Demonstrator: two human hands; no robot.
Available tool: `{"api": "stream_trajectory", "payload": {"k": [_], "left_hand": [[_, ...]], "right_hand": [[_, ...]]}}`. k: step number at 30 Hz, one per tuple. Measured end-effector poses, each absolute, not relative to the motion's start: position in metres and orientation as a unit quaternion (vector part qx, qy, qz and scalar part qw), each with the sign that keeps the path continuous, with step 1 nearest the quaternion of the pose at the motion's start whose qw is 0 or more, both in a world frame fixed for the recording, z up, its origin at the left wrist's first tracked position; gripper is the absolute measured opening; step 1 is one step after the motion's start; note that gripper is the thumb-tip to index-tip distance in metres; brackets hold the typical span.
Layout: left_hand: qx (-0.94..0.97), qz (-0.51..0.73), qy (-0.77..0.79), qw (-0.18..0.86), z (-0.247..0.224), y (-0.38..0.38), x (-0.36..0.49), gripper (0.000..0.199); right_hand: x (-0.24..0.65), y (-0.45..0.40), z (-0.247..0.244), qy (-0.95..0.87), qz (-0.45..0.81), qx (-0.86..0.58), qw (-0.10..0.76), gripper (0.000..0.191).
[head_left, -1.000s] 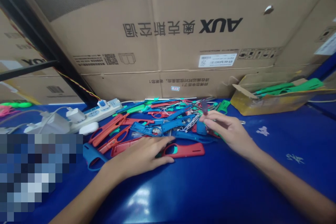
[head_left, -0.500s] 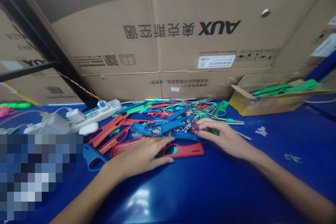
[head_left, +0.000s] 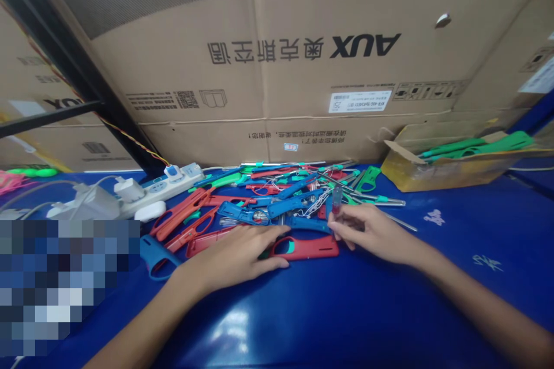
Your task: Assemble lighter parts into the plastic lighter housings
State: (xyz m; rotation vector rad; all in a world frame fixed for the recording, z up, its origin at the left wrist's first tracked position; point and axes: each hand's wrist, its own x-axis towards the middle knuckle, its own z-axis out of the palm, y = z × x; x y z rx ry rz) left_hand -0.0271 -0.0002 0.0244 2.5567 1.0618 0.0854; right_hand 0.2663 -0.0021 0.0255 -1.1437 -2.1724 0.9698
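My left hand [head_left: 242,248] grips the loop end of a red long-nosed lighter casing [head_left: 318,247], thumb along the near side and fingers along the far side. The casing lies flat on the blue tabletop. In my right hand [head_left: 359,225] a small screwdriver [head_left: 337,199] with a see-through handle stands nearly upright, pinched in the fingers. Its lower end is close to the right end of the red casing; whether it touches cannot be made out. Just behind lies a blue casing [head_left: 309,223], and beyond it thin white wires [head_left: 318,203].
A heap of red, blue and green lighter parts with metal tubes spreads behind my hands. A blue casing [head_left: 158,259] lies left of my forearm. White power strip [head_left: 173,184] with plugs at left, yellow-taped box [head_left: 445,176] of green casings at right, large cardboard [head_left: 277,86] behind.
My right hand has moved slightly right and toward me, and the screwdriver has come from tilted to nearly upright by the red casing. My left hand keeps its hold. The view has shifted a little.
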Motion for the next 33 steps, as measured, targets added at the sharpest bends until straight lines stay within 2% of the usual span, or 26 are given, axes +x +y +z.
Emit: {"api": "stream_trajectory", "payload": {"k": [7,12,16,20,22,25,27,29,33], "left_hand": [[0.91,0.029,0.372,0.179,0.023,0.001,-0.028,0.057],[0.909,0.027,0.377,0.174,0.023,0.001,-0.028,0.056],[0.91,0.027,0.376,0.174,0.024,0.001,-0.028,0.057],[0.909,0.023,0.376,0.177,0.025,0.0,-0.027,0.056],[0.909,0.021,0.377,0.178,0.025,0.0,-0.027,0.055],[0.909,0.021,0.376,0.178,0.024,0.001,-0.027,0.055],[0.91,0.023,0.376,0.176,0.024,0.001,-0.027,0.054],[0.911,0.024,0.374,0.174,0.023,0.001,-0.027,0.054],[0.91,0.022,0.376,0.174,0.024,0.0,-0.027,0.054]], "right_hand": [[0.269,-0.002,0.026,-0.819,0.321,-0.415,0.233,0.031],[0.275,0.002,0.03,-0.858,0.252,-0.389,0.223,0.031],[0.281,0.004,0.029,-0.855,0.282,-0.38,0.212,0.026],[0.282,0.003,0.025,-0.82,0.331,-0.401,0.238,0.022],[0.281,0.001,0.024,-0.8,0.351,-0.415,0.255,0.037],[0.281,-0.002,0.025,-0.789,0.349,-0.428,0.267,0.075],[0.281,-0.004,0.025,-0.794,0.337,-0.432,0.264,0.089],[0.281,-0.004,0.025,-0.802,0.318,-0.435,0.258,0.093],[0.282,-0.005,0.024,-0.82,0.27,-0.44,0.247,0.086]]}}
